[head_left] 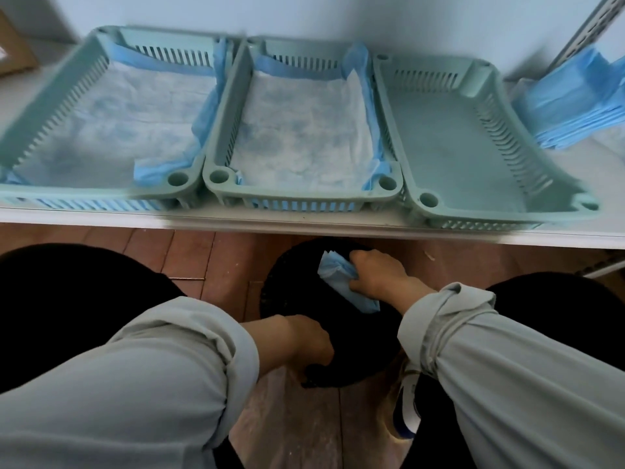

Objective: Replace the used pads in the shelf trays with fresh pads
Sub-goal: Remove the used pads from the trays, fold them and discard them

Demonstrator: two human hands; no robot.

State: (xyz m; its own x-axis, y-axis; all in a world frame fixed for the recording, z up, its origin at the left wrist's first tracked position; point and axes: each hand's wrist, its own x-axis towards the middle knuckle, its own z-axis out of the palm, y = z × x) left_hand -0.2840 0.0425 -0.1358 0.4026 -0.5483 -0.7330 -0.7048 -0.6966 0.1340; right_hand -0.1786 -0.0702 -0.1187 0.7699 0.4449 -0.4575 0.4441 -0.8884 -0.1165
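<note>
Three pale green trays stand side by side on a white shelf. The left tray (pixel 37 130) and the middle tray (pixel 297 194) each hold a stained white pad with blue edges. The right tray (pixel 449 130) has no pad in it. A stack of folded blue pads (pixel 575 106) lies on the shelf at the far right. Below the shelf, my right hand (pixel 378 272) grips a crumpled blue-and-white pad (pixel 341 282) over a black bin (pixel 304 299). My left hand (pixel 304 343) holds the bin's near rim.
The white shelf's front edge (pixel 304 225) runs across the view above the bin. A metal shelf upright (pixel 588 28) rises at the far right. A brown box (pixel 13 45) sits at the far left. The floor (pixel 203 255) is reddish wood. My dark-clothed knees flank the bin.
</note>
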